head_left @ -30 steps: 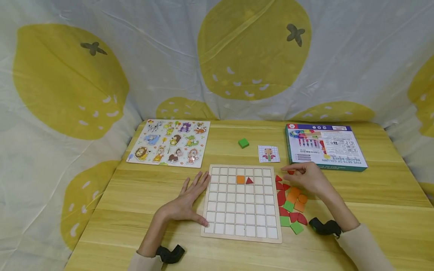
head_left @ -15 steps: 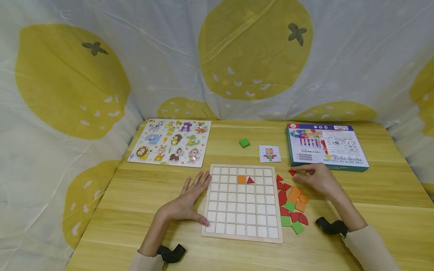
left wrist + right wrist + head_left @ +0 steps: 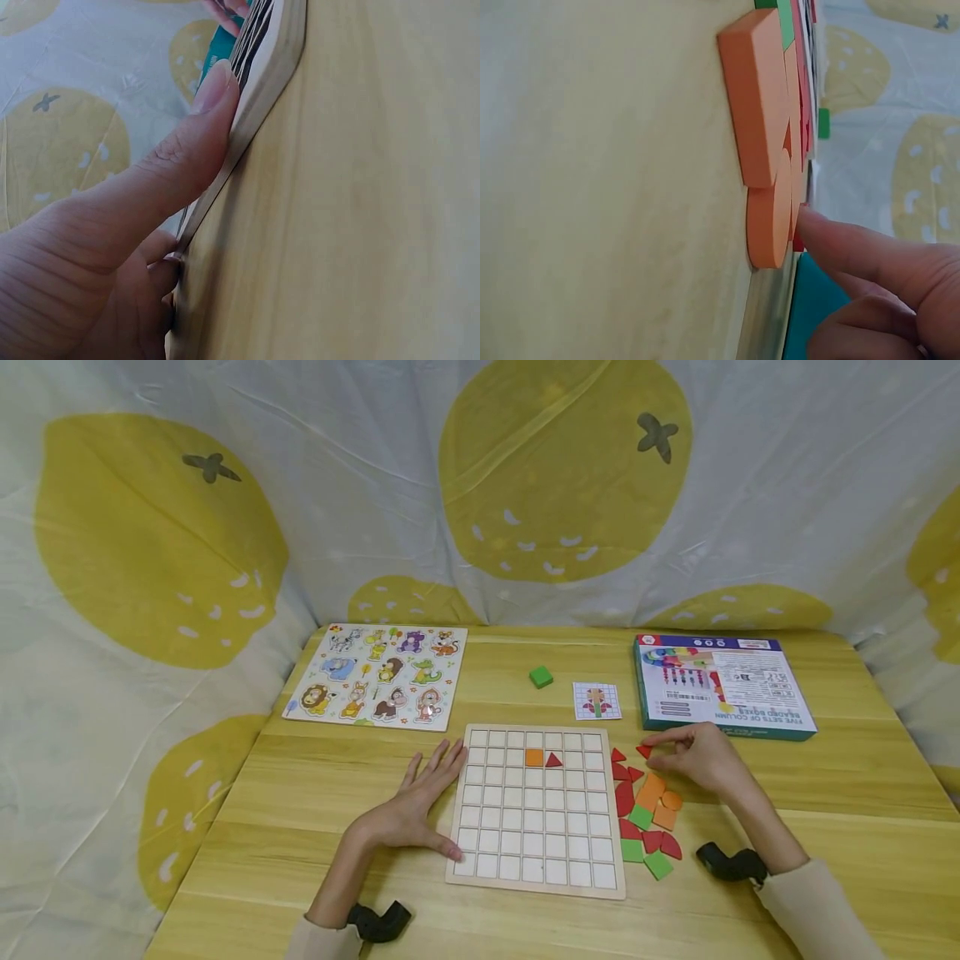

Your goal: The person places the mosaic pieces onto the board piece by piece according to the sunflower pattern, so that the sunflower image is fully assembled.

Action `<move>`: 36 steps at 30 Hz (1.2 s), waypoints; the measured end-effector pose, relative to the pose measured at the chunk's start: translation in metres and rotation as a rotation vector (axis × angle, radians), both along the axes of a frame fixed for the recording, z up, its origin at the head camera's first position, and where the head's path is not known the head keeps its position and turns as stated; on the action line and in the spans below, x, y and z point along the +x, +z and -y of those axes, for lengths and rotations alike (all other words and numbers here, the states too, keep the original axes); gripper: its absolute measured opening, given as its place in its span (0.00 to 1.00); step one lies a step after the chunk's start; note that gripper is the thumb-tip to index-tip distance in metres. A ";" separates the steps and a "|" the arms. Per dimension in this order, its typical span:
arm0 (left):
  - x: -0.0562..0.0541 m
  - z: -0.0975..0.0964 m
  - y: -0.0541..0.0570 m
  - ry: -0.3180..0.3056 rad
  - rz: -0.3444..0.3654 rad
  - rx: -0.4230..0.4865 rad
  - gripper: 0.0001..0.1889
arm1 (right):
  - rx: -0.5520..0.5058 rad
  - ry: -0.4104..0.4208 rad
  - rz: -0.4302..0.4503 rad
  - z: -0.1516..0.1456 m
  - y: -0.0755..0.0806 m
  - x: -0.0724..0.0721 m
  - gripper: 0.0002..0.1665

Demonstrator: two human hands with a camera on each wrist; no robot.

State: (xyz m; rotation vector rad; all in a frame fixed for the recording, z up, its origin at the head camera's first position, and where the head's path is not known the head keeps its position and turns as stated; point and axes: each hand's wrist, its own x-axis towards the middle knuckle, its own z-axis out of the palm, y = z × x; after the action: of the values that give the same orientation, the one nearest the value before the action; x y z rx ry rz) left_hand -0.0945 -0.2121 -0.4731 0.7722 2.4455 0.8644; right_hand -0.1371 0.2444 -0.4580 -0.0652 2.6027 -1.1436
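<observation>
A wooden grid board (image 3: 452, 827) lies in the middle of the head view, with an orange square (image 3: 534, 757) and a red triangle (image 3: 553, 761) in its upper part. Fingers spread, my left hand (image 3: 411, 810) rests along the board's left edge; in the left wrist view its thumb (image 3: 187, 142) lies against the board's side. My right hand (image 3: 701, 758), to the right of the board, pinches a small red triangle (image 3: 644, 751) between thumb and index finger. Just below that hand is a pile of pieces, including an orange disc (image 3: 671, 800) and a green square (image 3: 658, 864).
Behind the board lie a pattern card (image 3: 597, 701) and a green block (image 3: 541, 677). An animal puzzle board (image 3: 375, 677) is at the back left. A flat toy box (image 3: 723, 685) stands at the back right, close to my right hand. A lemon-print curtain (image 3: 405, 485) hangs behind the table.
My right hand has drawn slightly right, away from the board, holding the red triangle, then come slightly nearer to me. My left hand stays at the board's edge.
</observation>
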 end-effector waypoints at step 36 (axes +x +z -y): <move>0.000 -0.001 0.000 -0.011 -0.026 0.015 0.76 | -0.187 0.160 -0.001 0.094 0.012 -0.012 0.10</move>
State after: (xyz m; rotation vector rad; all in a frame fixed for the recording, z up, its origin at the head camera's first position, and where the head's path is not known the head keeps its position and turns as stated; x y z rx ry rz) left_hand -0.0946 -0.2115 -0.4731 0.8066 2.4576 0.8752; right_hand -0.1493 0.1502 -0.4463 -0.3076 2.4337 -1.3224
